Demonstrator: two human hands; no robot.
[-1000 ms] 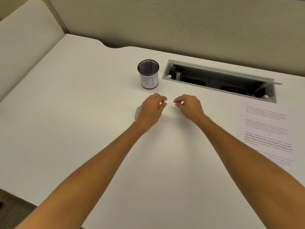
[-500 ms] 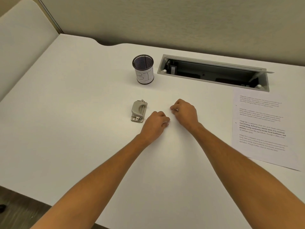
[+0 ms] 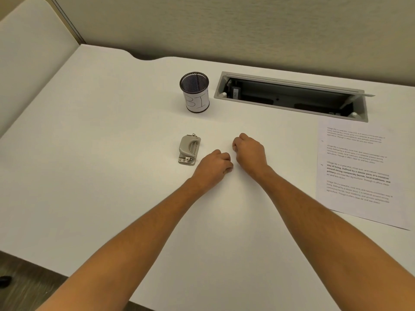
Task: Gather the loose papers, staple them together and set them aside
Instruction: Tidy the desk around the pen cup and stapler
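A small grey stapler [image 3: 189, 152] lies flat on the white desk [image 3: 101, 153], just left of my left hand [image 3: 214, 168]. That hand rests on the desk with its fingers curled under, holding nothing. My right hand [image 3: 251, 153] rests beside it, also curled, nothing visible in it. Printed papers [image 3: 357, 173] lie flat at the right edge of the desk, well away from both hands.
A black mesh pen cup [image 3: 195, 92] with a white label stands behind the stapler. An open cable tray [image 3: 289, 95] is sunk into the desk at the back right. A beige partition wall runs along the back.
My left hand pulled back toward me off the stapler, which now lies uncovered. Both hands drew nearer to me and curled shut.
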